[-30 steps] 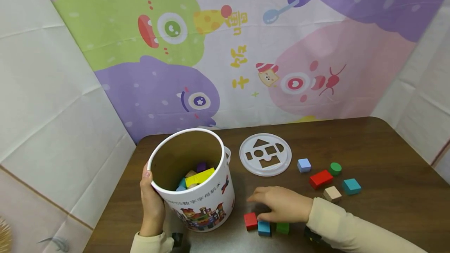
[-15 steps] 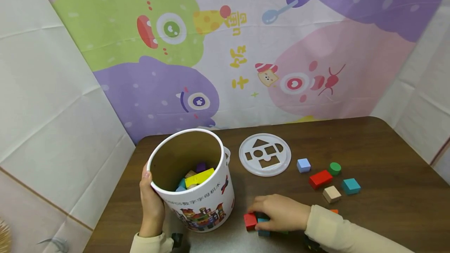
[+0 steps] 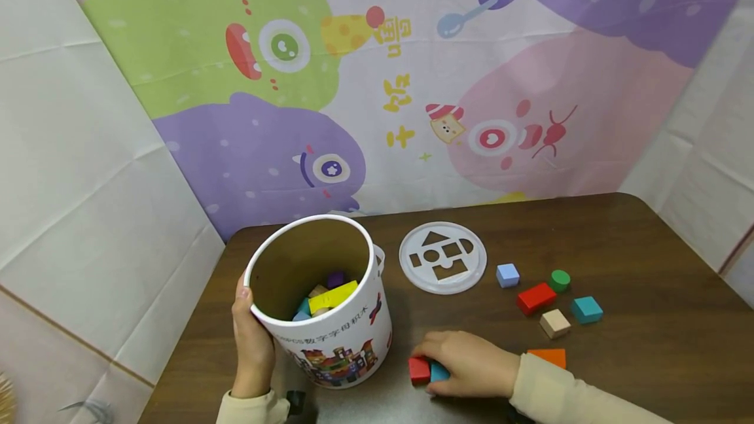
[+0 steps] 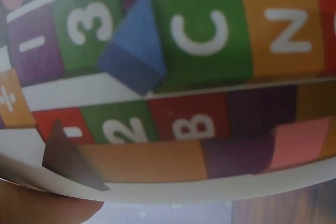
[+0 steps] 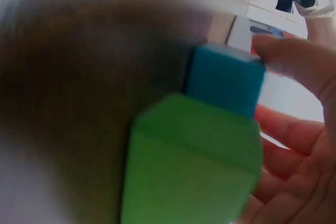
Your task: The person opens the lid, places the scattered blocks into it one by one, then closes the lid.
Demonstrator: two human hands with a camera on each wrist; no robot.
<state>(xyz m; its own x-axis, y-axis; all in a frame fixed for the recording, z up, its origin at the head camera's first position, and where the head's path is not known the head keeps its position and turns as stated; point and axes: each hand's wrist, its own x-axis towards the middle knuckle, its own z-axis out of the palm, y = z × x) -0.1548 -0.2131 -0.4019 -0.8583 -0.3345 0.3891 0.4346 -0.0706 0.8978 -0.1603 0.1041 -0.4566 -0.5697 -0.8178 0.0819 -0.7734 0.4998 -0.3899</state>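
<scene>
The right hand [image 3: 468, 365] curls over a cluster of small blocks — a red block [image 3: 419, 370], a blue block [image 3: 438, 371] and a green block [image 5: 194, 171] — on the brown table [image 3: 648, 280]. The left hand [image 3: 250, 339] grips the side of the white bucket [image 3: 330, 339], just beside the cluster; a cut-out lid [image 3: 443, 257] and more loose blocks lie beyond.

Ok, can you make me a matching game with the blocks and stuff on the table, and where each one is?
Things:
1. yellow block
2. white lid
3. red cube
4. orange block

Places:
A. beside the right sleeve
B. inside the bucket
C. at the right hand, by its fingers
D. flat on the table, behind the loose blocks

Pairs: 1-B, 2-D, 3-C, 4-A
</scene>
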